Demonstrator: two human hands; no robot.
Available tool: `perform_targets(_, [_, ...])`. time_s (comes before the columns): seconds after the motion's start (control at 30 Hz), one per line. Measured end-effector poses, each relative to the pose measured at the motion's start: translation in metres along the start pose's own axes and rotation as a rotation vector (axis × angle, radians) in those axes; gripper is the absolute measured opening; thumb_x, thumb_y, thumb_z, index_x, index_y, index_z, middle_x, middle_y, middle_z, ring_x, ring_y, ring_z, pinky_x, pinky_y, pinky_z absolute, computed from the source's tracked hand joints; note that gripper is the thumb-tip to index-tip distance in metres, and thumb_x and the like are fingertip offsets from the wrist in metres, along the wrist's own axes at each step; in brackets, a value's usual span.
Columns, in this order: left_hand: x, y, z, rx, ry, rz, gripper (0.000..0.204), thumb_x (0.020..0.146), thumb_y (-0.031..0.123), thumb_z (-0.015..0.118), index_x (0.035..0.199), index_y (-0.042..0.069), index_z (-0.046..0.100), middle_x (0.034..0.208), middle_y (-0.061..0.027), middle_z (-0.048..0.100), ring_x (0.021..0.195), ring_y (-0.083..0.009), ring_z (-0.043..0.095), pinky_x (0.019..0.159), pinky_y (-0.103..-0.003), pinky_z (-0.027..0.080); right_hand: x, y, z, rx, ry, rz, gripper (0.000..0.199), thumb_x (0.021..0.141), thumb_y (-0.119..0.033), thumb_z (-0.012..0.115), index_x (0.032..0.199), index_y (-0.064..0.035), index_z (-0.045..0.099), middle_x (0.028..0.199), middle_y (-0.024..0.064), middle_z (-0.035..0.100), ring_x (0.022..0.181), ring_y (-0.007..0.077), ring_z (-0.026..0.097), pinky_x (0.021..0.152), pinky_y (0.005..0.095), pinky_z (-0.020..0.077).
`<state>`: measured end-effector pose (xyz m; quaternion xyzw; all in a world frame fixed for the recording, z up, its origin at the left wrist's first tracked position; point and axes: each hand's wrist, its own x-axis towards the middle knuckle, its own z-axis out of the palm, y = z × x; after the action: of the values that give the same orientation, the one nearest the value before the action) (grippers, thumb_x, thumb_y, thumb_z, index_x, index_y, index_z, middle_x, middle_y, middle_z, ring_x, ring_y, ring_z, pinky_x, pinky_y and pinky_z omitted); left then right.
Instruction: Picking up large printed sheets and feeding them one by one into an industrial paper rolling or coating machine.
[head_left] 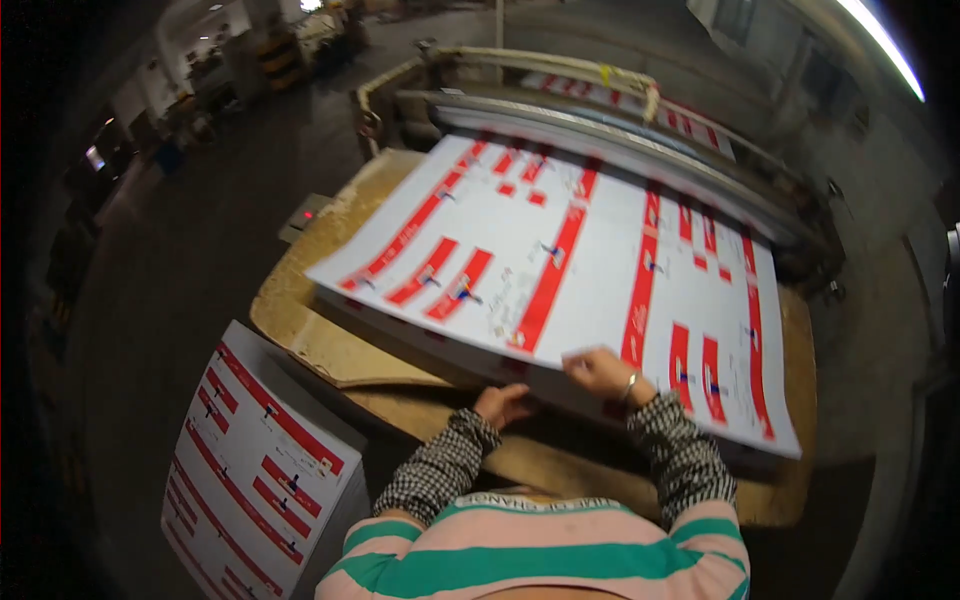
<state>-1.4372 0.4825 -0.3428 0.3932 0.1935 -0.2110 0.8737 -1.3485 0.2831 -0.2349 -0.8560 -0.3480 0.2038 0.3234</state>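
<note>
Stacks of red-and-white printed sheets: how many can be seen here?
2. One large stack lies on the wooden platform, where the left hand and the right hand touch its near edge. A second stack stands lower left. More sheets behind may be hidden.

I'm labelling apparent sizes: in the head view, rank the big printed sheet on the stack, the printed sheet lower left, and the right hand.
1. Big printed sheet.
2. Printed sheet lower left, though it lies nearer the camera.
3. Right hand, by far the smallest.
</note>
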Motion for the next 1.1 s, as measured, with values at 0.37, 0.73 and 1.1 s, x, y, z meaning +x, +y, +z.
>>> perform_targets(0.37, [0.004, -0.003, 0.004, -0.09, 0.09, 0.049, 0.036, 0.073, -0.003, 0.033, 0.107, -0.012, 0.039, 0.105, -0.0229, 0.049, 0.099, -0.0346, 0.049, 0.082, -0.046, 0.044, -0.015, 0.02, 0.046, 0.019, 0.087, -0.106, 0.023, 0.071, -0.016, 0.057, 0.086, 0.0019, 0.057, 0.101, 0.0172, 0.055, 0.089, 0.0282, 0.055, 0.076, 0.0305, 0.044])
perform_targets(0.73, [-0.005, 0.004, 0.014, 0.004, 0.033, 0.052, 0.029, 0.08, 0.012, 0.048, 0.102, -0.007, 0.044, 0.094, -0.0159, 0.055, 0.08, -0.0271, 0.058, 0.071, -0.038, 0.05, 0.028, 0.023, 0.06, -0.449, 0.009, 0.146, 0.061, 0.062, -0.035, 0.065, 0.113, -0.0078, 0.045, 0.119, 0.0203, 0.038, 0.109, 0.0364, 0.037, 0.088, 0.0437, 0.0343])
perform_targets(1.1, [-0.02, 0.015, 0.039, -0.057, 0.178, 0.046, 0.035, 0.082, 0.017, 0.047, 0.106, -0.008, 0.043, 0.107, -0.0175, 0.05, 0.092, -0.0294, 0.053, 0.08, -0.04, 0.045, 0.002, -0.014, -0.008, -0.024, 0.137, 0.006, 0.021, 0.065, -0.016, 0.051, 0.079, -0.0021, 0.059, 0.078, 0.016, 0.058, 0.072, 0.0297, 0.056, 0.067, 0.0343, 0.0448])
